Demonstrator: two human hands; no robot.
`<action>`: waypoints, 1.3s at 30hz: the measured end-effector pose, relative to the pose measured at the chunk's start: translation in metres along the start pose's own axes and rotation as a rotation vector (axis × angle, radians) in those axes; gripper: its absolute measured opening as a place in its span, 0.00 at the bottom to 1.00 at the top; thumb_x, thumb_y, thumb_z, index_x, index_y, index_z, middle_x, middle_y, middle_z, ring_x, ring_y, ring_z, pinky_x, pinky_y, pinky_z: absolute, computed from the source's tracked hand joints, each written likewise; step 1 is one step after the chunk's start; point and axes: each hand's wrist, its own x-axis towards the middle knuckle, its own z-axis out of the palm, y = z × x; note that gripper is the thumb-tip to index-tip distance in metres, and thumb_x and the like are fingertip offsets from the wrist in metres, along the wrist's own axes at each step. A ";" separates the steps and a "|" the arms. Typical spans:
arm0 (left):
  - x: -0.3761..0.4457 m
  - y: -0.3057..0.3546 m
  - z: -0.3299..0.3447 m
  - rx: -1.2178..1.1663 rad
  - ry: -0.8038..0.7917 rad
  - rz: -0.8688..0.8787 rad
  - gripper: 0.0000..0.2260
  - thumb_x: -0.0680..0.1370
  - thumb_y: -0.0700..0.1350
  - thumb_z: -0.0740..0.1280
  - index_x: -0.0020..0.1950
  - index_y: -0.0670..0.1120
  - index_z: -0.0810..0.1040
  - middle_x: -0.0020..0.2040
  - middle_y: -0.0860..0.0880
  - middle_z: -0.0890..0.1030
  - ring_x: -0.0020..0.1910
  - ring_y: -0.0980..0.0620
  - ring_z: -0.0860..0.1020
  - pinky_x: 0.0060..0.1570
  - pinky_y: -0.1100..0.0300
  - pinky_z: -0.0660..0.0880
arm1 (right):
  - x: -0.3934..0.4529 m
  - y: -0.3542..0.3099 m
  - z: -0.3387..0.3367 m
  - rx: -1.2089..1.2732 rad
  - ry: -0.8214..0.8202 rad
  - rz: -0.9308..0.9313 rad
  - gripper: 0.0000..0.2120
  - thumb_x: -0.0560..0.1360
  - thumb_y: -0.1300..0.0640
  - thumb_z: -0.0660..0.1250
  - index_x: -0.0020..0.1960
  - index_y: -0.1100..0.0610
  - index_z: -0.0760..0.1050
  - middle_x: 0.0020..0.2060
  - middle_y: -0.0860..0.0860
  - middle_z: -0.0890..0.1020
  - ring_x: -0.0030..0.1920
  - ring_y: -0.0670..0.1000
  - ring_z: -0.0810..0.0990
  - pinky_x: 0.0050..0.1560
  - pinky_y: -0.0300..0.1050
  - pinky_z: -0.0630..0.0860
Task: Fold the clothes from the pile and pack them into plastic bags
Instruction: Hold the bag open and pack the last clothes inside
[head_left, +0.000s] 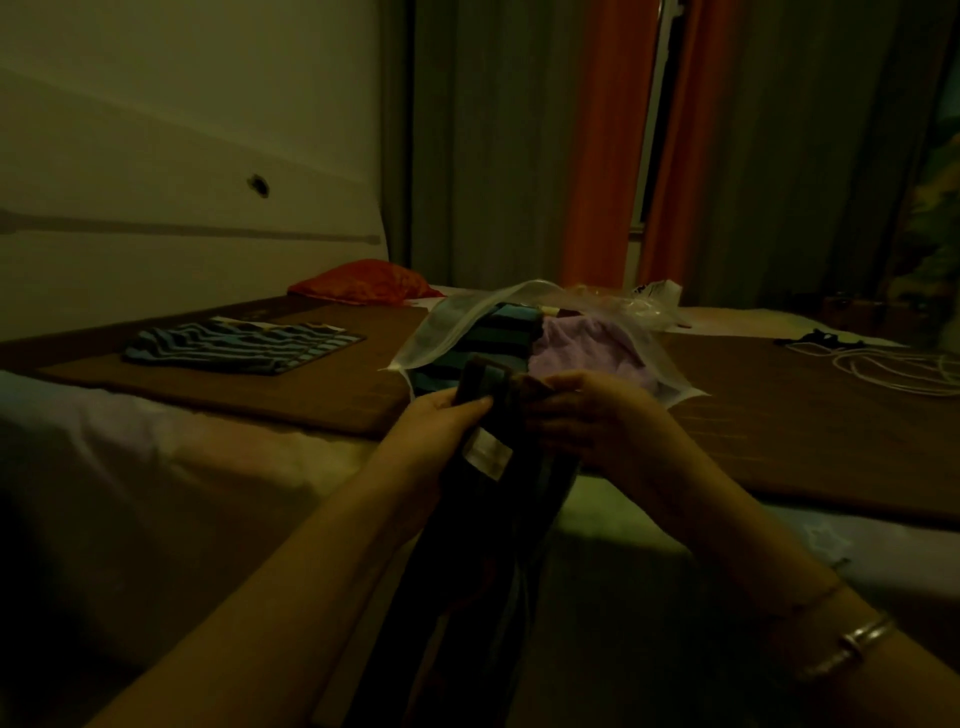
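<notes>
Head view: dim light. Left hand (447, 421) and right hand (576, 410) both pinch top edge of dark folded garment (488, 499) — it hangs limp toward lap, white label showing. Just beyond, open plastic bag (441, 332) on brown mat (291, 395) holds striped and lilac clothes. Judgement: garment soft, light, floppy — grip both upper corners, support fold when sliding into bag; film probably slippery.

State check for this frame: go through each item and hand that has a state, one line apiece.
plastic bag: mouth open, clothes inside
dark garment: held up by both hands, not bagged
striped garment: folded flat on the mat
left hand: grips dark garment
right hand: grips dark garment
</notes>
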 end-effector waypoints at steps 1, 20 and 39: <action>0.000 0.000 -0.001 -0.019 0.011 0.009 0.10 0.81 0.40 0.60 0.58 0.40 0.78 0.45 0.44 0.82 0.38 0.50 0.81 0.36 0.60 0.78 | 0.000 0.000 0.000 -0.130 0.002 -0.047 0.09 0.77 0.68 0.60 0.48 0.58 0.76 0.43 0.53 0.82 0.40 0.47 0.83 0.39 0.37 0.79; -0.010 0.002 0.001 0.119 -0.127 0.106 0.12 0.72 0.55 0.68 0.49 0.49 0.82 0.46 0.47 0.85 0.43 0.50 0.84 0.40 0.54 0.80 | 0.030 0.013 0.002 -0.734 0.239 -0.591 0.04 0.73 0.55 0.70 0.46 0.53 0.77 0.40 0.45 0.80 0.42 0.41 0.79 0.43 0.38 0.78; 0.016 -0.005 -0.039 0.070 0.165 0.256 0.08 0.78 0.50 0.65 0.50 0.47 0.80 0.38 0.49 0.85 0.37 0.53 0.84 0.32 0.61 0.77 | 0.021 0.022 -0.043 -0.873 0.319 -0.622 0.24 0.63 0.44 0.74 0.51 0.52 0.66 0.57 0.50 0.68 0.59 0.51 0.69 0.58 0.52 0.74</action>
